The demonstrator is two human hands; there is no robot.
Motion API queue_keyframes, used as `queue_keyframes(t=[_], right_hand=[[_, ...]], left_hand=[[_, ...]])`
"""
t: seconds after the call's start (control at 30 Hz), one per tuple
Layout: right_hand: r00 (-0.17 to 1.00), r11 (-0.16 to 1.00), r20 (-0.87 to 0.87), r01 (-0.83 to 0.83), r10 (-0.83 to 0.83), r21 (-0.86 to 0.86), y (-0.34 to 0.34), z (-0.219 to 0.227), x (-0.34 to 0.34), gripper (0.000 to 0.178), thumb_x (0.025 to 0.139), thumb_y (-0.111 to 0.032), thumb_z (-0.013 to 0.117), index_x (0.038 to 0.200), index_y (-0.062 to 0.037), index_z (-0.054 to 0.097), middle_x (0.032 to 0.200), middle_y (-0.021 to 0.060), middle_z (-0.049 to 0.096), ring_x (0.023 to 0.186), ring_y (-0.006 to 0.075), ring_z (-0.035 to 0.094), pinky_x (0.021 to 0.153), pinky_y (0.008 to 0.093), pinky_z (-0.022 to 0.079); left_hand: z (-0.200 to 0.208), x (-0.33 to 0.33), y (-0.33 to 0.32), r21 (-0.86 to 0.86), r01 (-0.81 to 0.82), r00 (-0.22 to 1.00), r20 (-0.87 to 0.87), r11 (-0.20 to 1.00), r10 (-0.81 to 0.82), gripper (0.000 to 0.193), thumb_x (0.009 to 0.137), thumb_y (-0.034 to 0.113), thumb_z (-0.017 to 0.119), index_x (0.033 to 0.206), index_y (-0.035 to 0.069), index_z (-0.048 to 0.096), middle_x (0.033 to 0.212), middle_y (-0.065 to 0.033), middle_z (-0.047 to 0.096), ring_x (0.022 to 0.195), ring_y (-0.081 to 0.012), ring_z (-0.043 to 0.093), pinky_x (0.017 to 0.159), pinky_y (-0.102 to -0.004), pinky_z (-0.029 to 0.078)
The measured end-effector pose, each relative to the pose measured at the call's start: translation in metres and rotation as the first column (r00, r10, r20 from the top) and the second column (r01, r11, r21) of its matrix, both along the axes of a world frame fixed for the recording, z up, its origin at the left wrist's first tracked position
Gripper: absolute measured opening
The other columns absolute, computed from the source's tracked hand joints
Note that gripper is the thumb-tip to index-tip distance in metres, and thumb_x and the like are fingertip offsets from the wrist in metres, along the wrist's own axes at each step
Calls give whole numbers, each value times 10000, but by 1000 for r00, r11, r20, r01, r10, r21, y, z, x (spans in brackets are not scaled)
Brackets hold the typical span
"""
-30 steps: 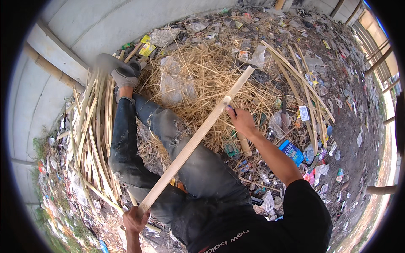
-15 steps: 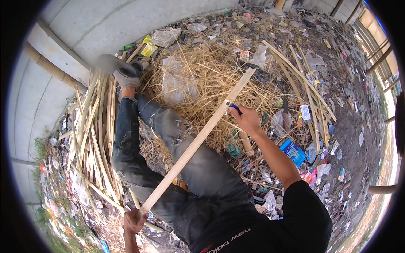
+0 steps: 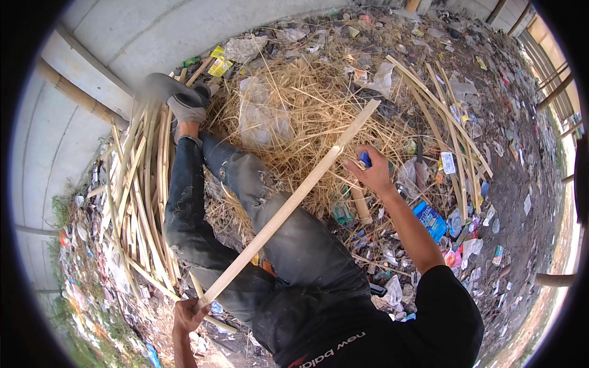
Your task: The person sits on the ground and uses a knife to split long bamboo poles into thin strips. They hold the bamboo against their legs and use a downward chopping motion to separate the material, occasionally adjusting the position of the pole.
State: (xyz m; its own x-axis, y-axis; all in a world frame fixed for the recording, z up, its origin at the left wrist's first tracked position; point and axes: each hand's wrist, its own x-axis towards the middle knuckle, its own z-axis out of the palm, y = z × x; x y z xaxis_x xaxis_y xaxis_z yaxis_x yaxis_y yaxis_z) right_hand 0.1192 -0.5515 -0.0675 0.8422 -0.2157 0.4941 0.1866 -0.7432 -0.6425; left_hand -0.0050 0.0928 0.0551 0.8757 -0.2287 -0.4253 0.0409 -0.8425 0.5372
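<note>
Sitting on littered ground beside a curved concrete wall [image 3: 141,43], the person works over a large heap of dry straw [image 3: 294,110]; a stack of split bamboo strips [image 3: 138,202] lies along the outstretched left leg, and a second scatter of strips [image 3: 454,135] lies well to the right; plastic scraps [image 3: 429,221] cover the soil between. The long bamboo slat [image 3: 288,205] runs diagonally across the right thigh, its far end over the straw and its near end low at the left. The left hand [image 3: 187,316] is closed around the near end of the slat; the right hand [image 3: 371,172] is curled around a small blue-handled tool [image 3: 365,159], just beside the slat's upper part; whether a blade touches the wood cannot be told. Judged from this posture, the step is shaving or splitting the slat; for a clean result, keep the slat braced firmly on the thigh; hold the near end steady so it cannot twist; direct each stroke away from the leg and body; keep the left hand well behind the tool's path.
</note>
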Motion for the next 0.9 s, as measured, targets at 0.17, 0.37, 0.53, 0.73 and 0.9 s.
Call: queue_keyframes(t=[0.17,0.37,0.53,0.73,0.9], right_hand=[[983,971,-85,-172,160,-165,-5,16,23,376,827,-317,876,1082,-74,742,1213,69,650,857,238,703,716,342,561],[978,989,-149,-148,147,2,-21,4,44,247,925,-245,786,886,-18,697,788,75,663,643,212,626,589,362,478],[958,652,-254,277,-133,706,-50,-27,52,345,1018,-324,683,861,-16,696,709,40,683,646,102,573,622,319,467],[896,789,-372,406,-244,461,-59,-17,23,486,1022,-480,644,1033,5,614,757,42,641,708,129,631,660,330,496],[884,957,-466,174,-47,233,-27,-8,-4,405,1102,-419,495,1167,-22,542,855,173,635,775,306,647,755,424,507]], left_hand=[[-4,7,9,22,41,998,50,999,-42,571,810,515,823,659,-8,652,488,-87,540,449,-152,504,439,-364,401],[9,14,1,35,50,995,90,998,-53,591,798,536,824,632,4,626,482,-86,526,449,-151,496,435,-371,393],[3,15,11,18,25,997,70,1000,-26,612,792,552,826,628,-1,620,482,-86,523,451,-152,487,435,-369,384],[4,12,-16,17,34,999,34,999,-35,621,829,536,821,649,-21,613,487,-90,490,457,-159,449,445,-375,361],[8,16,-42,1,32,999,1,999,-32,604,886,508,787,664,-24,607,506,-107,488,484,-166,446,468,-387,366]])
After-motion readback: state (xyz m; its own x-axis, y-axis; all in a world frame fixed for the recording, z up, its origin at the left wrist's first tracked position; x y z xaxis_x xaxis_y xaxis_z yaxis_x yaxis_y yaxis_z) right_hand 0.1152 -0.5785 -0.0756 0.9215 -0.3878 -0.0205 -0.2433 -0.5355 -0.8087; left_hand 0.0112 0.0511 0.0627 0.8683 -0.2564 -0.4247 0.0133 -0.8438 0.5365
